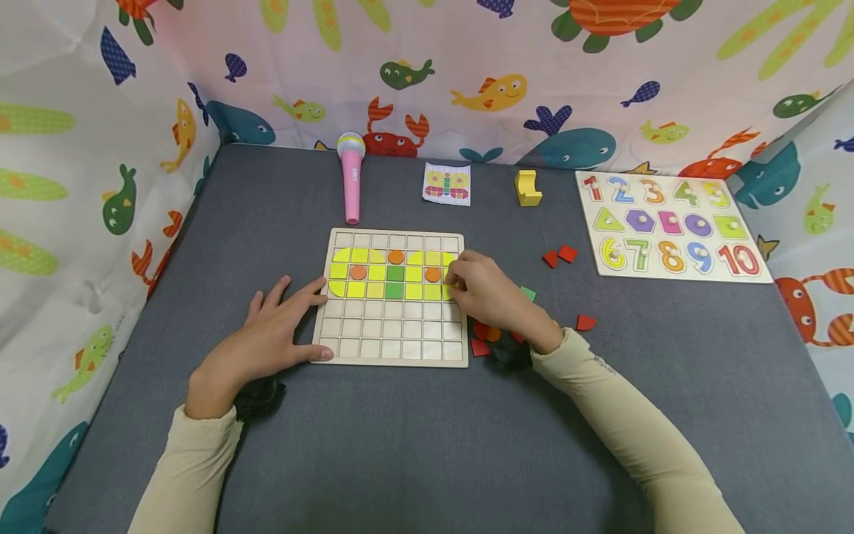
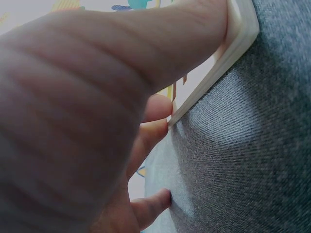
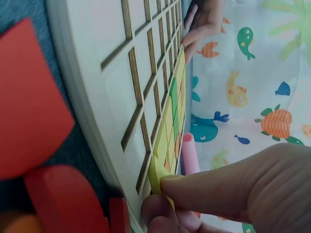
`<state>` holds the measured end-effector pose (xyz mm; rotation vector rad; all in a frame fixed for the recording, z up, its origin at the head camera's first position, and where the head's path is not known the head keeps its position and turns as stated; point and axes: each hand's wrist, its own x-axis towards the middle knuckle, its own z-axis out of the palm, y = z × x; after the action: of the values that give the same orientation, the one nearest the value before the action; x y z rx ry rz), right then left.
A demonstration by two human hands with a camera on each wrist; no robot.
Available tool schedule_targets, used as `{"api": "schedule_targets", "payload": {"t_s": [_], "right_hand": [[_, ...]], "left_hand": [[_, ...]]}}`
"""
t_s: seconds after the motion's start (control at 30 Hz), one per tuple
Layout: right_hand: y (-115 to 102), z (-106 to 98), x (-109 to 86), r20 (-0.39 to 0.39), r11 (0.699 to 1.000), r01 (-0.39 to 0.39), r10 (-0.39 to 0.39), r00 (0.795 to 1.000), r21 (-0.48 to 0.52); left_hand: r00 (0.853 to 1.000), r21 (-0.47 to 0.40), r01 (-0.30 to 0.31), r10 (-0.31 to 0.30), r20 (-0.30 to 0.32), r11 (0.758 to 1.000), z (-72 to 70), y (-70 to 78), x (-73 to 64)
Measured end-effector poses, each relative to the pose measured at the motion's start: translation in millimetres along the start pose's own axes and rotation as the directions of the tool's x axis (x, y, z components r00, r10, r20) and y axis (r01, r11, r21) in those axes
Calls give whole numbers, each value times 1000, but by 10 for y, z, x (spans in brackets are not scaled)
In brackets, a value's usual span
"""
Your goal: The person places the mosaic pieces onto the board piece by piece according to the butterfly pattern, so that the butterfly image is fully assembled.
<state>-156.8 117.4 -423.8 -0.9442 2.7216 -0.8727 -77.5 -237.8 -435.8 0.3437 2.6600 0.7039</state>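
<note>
A wooden grid board (image 1: 380, 328) lies flat, its upper rows partly filled with yellow, green and orange tiles. My left hand (image 1: 272, 334) is spread at the board's left side, thumb on the lower left corner and a fingertip at the edge higher up. In the left wrist view, the thumb presses the board's pale rim (image 2: 214, 73). At the right edge, my right hand (image 1: 490, 291) pinches a yellow tile (image 3: 156, 175) between thumb and fingers, over the end of the yellow row. The tile's far side is hidden by the fingers.
Loose red tiles (image 1: 480, 348) lie beside the board's right edge, partly under my right forearm; another red tile (image 1: 586, 322) is farther right. Behind stand a pink microphone (image 1: 351, 178), a picture card (image 1: 446, 185), a yellow block (image 1: 528, 188) and a number puzzle (image 1: 677, 228).
</note>
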Motion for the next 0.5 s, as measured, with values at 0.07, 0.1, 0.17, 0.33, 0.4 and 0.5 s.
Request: {"api": "schedule_targets", "payload": {"t_s": [0.07, 0.1, 0.17, 0.33, 0.4, 0.5], "right_hand": [[-18, 11, 2, -1, 1000, -9, 9, 1000, -8], [-21, 16, 4, 0, 1000, -14, 14, 1000, -10], [-25, 25, 10, 4, 1000, -26, 26, 1000, -14], [-39, 29, 26, 25, 998, -53, 53, 998, -26], [-47, 28, 34, 31, 998, -58, 59, 998, -33], [-54, 33, 44, 37, 997, -66, 68, 997, -46]], "left_hand": [[1000, -1, 1, -1, 0, 1000, 4, -1, -2], [1000, -1, 2, -2, 1, 1000, 5, -2, -3], [1000, -2, 3, -3, 2, 1000, 7, -3, -5], [1000, -3, -2, 2, 1, 1000, 5, -9, -2], [1000, -3, -6, 6, 0, 1000, 3, -11, -1], [1000, -3, -8, 8, 0, 1000, 0, -14, 2]]}}
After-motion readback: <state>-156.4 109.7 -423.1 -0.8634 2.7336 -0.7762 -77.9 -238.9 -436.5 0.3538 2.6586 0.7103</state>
